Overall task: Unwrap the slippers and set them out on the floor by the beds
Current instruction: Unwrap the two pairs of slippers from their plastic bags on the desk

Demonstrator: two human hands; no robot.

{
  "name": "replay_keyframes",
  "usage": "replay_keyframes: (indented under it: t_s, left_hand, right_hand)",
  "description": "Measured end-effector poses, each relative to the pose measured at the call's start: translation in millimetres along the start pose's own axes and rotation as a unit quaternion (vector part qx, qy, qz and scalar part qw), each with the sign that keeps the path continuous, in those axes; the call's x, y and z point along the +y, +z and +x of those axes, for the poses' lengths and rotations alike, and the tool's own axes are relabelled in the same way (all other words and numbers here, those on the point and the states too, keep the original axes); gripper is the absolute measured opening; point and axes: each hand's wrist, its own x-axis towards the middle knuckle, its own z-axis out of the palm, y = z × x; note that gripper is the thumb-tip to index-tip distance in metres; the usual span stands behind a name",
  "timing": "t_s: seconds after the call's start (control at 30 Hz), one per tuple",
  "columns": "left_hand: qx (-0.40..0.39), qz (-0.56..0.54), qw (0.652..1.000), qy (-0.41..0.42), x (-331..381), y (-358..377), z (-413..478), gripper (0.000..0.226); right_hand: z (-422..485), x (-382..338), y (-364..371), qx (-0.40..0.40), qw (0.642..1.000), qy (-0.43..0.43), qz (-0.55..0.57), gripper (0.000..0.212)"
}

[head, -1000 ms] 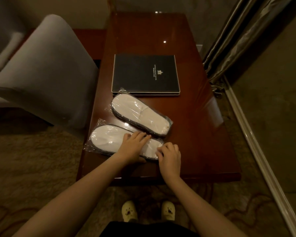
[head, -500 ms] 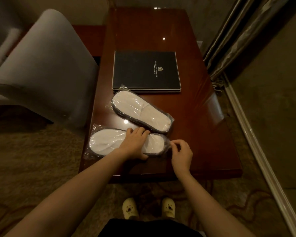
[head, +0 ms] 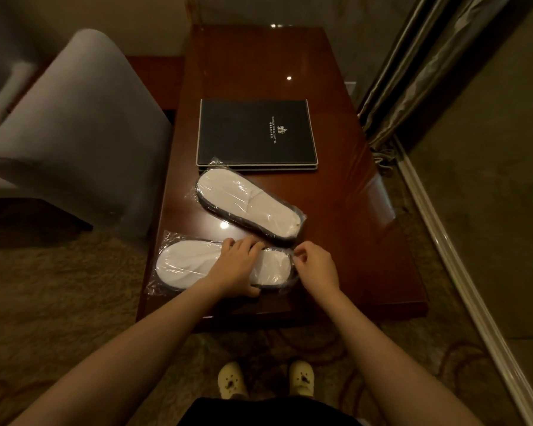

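Two packs remain sealed; your right hand (head: 316,265) has shifted to pinch the near wrapper (head: 291,273) end (left hand (head: 237,269) pressing flat), so tearing comes next.

The left hand (head: 237,267) lies across the middle of the near slipper pack (head: 191,265), hiding that stretch of it. At the pack's right end the right hand (head: 316,267) has its fingertips pinched together, though whether they grip the plastic is unclear. The small print on the black folder (head: 256,130), beyond the packs on the table (head: 351,241), is too small to read. Left of the table, the grey chair (head: 74,142) is cut off by the frame edge.
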Motion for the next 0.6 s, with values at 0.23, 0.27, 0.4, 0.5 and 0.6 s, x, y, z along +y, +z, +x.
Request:
replay_keyframes:
  t_s: [0.23, 0.27, 0.4, 0.5, 0.6]
  left_hand:
    - [0.065, -0.057, 0.996, 0.01, 3, -22, -6, 0.098]
    - [0.076, -0.063, 0.995, 0.018, 5, -25, -6, 0.098]
    - [0.085, -0.059, 0.994, 0.02, 7, -28, -8, 0.099]
    - [0.096, -0.053, 0.994, 0.002, 3, -29, -10, 0.102]
    - [0.103, -0.052, 0.993, -0.007, 5, -30, -9, 0.102]
  right_hand:
    - [9, 13, -16, 0.1, 0.963, 0.059, 0.245, 0.01]
    - [11, 12, -18, 0.091, 0.929, 0.13, 0.334, 0.01]
    - [3, 5, -30, -0.023, 0.882, 0.227, 0.412, 0.02]
    - [-10, 4, -40, -0.063, 0.937, 0.132, 0.317, 0.039]
    - [-18, 7, -40, -0.107, 0.948, 0.109, 0.28, 0.033]
